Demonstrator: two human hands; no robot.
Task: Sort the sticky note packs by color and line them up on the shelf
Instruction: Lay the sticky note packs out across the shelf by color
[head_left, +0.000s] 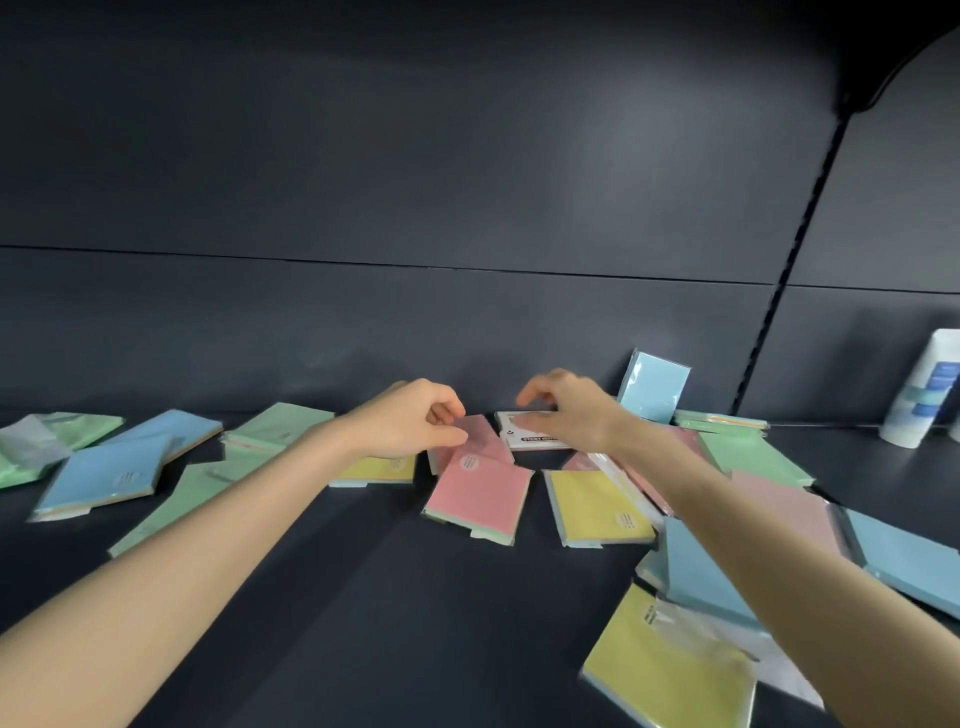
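Sticky note packs in pink, yellow, green and blue lie scattered on a dark shelf (363, 597). My left hand (410, 418) has curled fingers touching the top of a pink pack (485, 434) that lies over another pink pack (478, 496). My right hand (566, 410) hovers with bent fingers over a white-labelled pack (524, 439) lying face down near the back wall; I cannot tell whether it touches it. One blue pack (654, 387) leans upright against the back wall. Yellow packs (597, 506) lie beside my right forearm.
Blue packs (104, 473) and green packs (280, 423) lie at the left. More green, pink and blue packs (748, 454) pile at the right, with a yellow pack (670, 670) near the front edge. A white cylinder (924, 387) stands at the far right.
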